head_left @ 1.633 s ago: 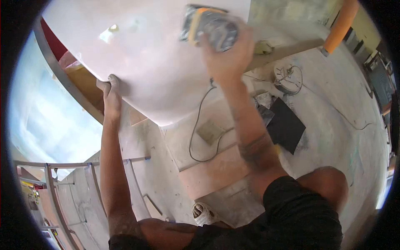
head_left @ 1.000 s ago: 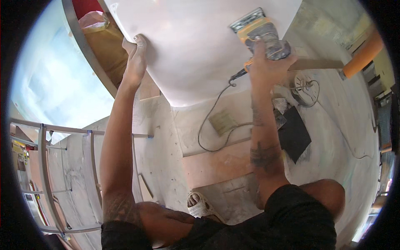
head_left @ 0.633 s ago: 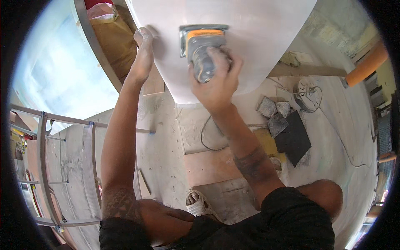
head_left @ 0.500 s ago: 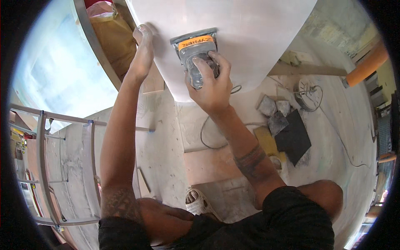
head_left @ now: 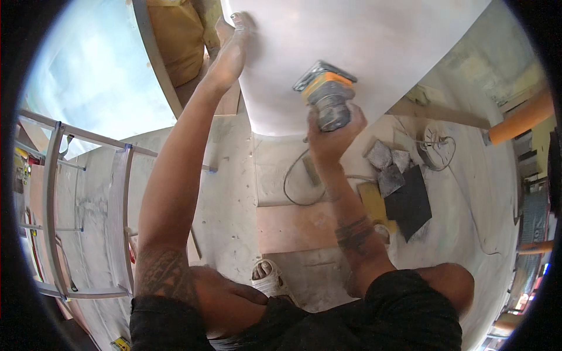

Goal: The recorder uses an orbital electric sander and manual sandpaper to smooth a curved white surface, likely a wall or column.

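A large smooth white panel (head_left: 351,35) fills the top middle. My left hand (head_left: 231,50) is at its left edge, one digit on the face and others past the edge, so it grips the rim. My right hand (head_left: 338,137) is closed round the dusty grey body of an orange-banded power sander (head_left: 332,102). The sander is tilted and a little blurred, with its flat pad toward the panel. I cannot tell whether the whole pad touches the surface. A cord loops below my right wrist.
At left stands an aluminium ladder (head_left: 120,216) beside a pale blue curved panel (head_left: 88,82). On the dusty floor at right lie grey abrasive pads (head_left: 390,179), a black sheet (head_left: 410,205) and a coiled cable (head_left: 436,146). A thin board (head_left: 295,227) lies ahead of my foot.
The sander has moved right and slightly down across the panel, and is tilted differently. The whole view has shifted; my left hand stays at the panel's left edge.
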Available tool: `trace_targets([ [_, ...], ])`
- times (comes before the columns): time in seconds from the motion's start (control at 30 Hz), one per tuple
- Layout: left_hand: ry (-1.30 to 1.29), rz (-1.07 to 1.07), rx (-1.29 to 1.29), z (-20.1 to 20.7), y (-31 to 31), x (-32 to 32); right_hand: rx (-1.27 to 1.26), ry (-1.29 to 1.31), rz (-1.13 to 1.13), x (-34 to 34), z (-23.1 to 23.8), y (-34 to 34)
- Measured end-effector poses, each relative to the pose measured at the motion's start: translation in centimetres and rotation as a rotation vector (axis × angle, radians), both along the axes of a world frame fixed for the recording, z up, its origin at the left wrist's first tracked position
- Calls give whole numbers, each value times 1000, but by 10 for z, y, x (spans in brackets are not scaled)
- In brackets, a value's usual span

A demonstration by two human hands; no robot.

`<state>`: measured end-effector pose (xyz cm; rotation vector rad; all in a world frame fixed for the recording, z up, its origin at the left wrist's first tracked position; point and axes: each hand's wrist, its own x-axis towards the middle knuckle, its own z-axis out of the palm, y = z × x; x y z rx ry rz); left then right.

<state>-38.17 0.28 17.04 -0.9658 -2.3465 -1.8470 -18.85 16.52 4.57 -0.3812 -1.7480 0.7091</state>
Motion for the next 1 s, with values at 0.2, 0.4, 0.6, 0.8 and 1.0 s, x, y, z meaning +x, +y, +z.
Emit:
trace_targets([
  [0.2,-13,-21,17,3,2,9,227,-10,178,-12,5,-29],
  [0.4,-41,-36,26,0,-4,10,363,117,172,-24,80,-34],
  [0.6,86,-13,-51,-7,1,-3,418,281,69,-31,169,-18],
  [0.8,-148,-108,196,-31,-8,-26,414,133,120,-21,135,-20],
  [1.0,22,-133,61,-45,-20,-48,383,-55,227,-13,51,-28],
])
